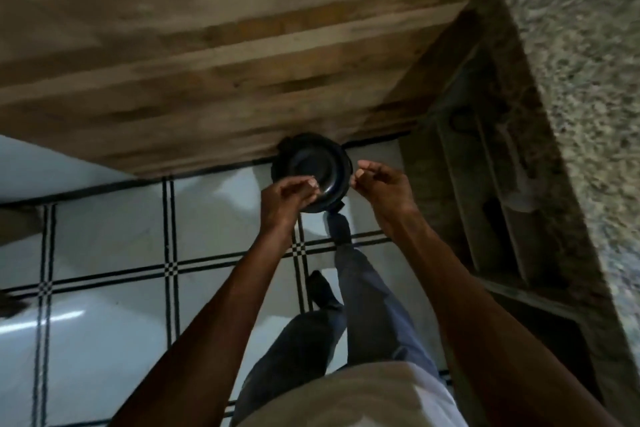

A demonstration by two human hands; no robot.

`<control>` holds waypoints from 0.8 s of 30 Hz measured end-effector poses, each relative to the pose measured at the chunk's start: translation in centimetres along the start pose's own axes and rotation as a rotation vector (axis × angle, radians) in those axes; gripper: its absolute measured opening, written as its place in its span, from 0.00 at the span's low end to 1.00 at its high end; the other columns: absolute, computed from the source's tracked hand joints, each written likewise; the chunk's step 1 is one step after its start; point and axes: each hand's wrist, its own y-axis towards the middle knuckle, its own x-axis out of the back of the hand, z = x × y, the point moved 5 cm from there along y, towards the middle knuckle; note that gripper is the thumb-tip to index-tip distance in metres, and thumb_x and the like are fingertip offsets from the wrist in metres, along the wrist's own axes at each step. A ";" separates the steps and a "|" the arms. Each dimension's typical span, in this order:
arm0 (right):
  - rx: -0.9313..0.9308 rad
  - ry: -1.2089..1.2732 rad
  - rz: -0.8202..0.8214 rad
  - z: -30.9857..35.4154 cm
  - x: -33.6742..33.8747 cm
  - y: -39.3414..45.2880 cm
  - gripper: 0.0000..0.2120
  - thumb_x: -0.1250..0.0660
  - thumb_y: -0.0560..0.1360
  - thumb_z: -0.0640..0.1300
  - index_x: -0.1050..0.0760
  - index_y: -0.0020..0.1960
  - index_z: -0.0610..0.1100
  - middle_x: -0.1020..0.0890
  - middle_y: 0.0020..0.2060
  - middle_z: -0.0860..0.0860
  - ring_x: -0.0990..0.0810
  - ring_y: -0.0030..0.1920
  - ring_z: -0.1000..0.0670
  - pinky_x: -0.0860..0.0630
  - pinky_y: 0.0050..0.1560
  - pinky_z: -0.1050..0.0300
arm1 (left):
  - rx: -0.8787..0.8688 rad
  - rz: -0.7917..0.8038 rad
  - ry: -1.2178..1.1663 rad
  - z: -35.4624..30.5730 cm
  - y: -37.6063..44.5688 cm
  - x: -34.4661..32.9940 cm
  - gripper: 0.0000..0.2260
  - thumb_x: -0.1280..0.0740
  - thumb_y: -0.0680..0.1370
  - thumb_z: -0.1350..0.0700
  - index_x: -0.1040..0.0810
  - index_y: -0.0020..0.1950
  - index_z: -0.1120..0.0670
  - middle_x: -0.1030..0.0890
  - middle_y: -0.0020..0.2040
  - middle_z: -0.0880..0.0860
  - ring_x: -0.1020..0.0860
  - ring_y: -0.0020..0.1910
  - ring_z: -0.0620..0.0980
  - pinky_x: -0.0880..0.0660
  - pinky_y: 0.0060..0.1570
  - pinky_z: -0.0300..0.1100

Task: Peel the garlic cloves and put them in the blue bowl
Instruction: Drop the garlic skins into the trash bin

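Looking down, your left hand (289, 199) and right hand (379, 184), fingers curled, perhaps pinching peel, hover over the bin (313, 175).

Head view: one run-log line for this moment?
left hand: fingers curled, contents unclear | right hand: fingertips pinched, contents unclear | both over black bin on tiled floor | blue bowl: unseen

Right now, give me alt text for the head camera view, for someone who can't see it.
Looking straight down, a standing person holds both hands out over a round black bin on the floor, the left hand and right hand each with fingers curled as if pinching something too small to make out. Around them are white floor tiles with black lines, a wooden panel and a speckled stone counter.
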 end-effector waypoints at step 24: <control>-0.026 -0.112 0.162 -4.0 -8.5 7.9 0.09 0.32 0.79 0.31 0.21 0.53 0.42 0.16 0.50 0.44 0.15 0.50 0.48 0.17 0.54 0.55 | 0.088 -0.081 -0.150 2.6 6.5 5.4 0.06 0.27 0.77 0.66 0.17 0.54 0.62 0.14 0.51 0.61 0.14 0.51 0.57 0.17 0.54 0.44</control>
